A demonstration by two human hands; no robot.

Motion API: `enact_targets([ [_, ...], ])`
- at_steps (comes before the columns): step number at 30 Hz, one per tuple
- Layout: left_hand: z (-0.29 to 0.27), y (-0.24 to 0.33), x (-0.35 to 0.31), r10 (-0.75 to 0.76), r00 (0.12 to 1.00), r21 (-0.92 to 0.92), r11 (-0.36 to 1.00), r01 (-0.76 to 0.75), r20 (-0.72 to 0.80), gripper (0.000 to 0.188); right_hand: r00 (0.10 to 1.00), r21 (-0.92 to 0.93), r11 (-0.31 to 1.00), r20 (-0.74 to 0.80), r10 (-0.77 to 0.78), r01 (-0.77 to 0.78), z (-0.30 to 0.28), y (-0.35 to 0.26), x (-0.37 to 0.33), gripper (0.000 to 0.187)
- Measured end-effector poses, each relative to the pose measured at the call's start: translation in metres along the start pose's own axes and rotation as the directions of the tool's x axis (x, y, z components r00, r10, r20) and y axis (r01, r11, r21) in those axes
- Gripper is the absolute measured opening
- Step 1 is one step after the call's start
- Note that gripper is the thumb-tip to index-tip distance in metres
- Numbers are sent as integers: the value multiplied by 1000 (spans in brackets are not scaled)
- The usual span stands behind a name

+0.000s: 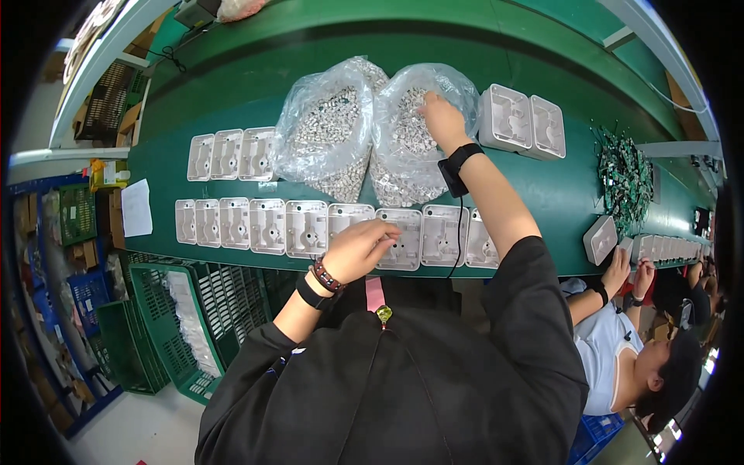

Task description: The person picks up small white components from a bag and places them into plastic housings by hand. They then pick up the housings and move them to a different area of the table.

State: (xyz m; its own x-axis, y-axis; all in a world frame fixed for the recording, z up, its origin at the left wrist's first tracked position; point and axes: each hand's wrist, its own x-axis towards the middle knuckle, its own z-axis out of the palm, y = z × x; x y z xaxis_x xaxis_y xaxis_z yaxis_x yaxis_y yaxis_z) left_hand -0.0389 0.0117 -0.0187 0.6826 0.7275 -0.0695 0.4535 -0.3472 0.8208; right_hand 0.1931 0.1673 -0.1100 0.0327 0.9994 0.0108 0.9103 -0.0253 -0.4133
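Note:
My right hand (445,122) reaches into the right clear plastic bag (457,77), its fingers drawn together at the heap of small white parts (411,139). What they hold, if anything, is too small to make out. A second clear bag (298,105) of similar parts stands against it on the left. Nearer to me, my left hand (358,249) hovers over a row of shallow white plastic housings (306,229). Its fingers are bent and pressed together above one housing (403,252); whatever they hold is hidden.
Three more housings (226,155) lie beyond the row at left, and stacked ones (508,120) stand right of the bags. A black cable hangs from my right wrist device (452,177). At right are a pile of wired green boards (624,174) and a co-worker (612,341). Green crates (174,310) stand at lower left.

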Motion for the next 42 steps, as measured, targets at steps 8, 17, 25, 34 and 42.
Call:
enact_targets([
  [8, -3, -4, 18, -338, 907, -704, 707, 69, -250, 21, 967, 172, 983, -230, 107, -68, -37, -42, -30, 26],
  [17, -31, 29, 61, -239, 916, -888, -411, 206, 323, 27, 909, 422, 883, -416, -15, 208, -90, -154, -160, 17],
  [25, -28, 70, 17, -347, 802, -825, -484, 291, 486, 21, 761, 261, 928, -648, -36, 265, -87, -181, -208, 18],
  [34, -19, 21, 3, -106, 870, -723, -609, 326, 481, 19, 606, 154, 913, -787, -118, 378, -76, -210, -211, 24],
  [42, -23, 5, 2, -134, 854, -760, -538, 364, 503, 20, 613, 176, 890, -779, -135, 420, -50, -211, -210, 22],
])
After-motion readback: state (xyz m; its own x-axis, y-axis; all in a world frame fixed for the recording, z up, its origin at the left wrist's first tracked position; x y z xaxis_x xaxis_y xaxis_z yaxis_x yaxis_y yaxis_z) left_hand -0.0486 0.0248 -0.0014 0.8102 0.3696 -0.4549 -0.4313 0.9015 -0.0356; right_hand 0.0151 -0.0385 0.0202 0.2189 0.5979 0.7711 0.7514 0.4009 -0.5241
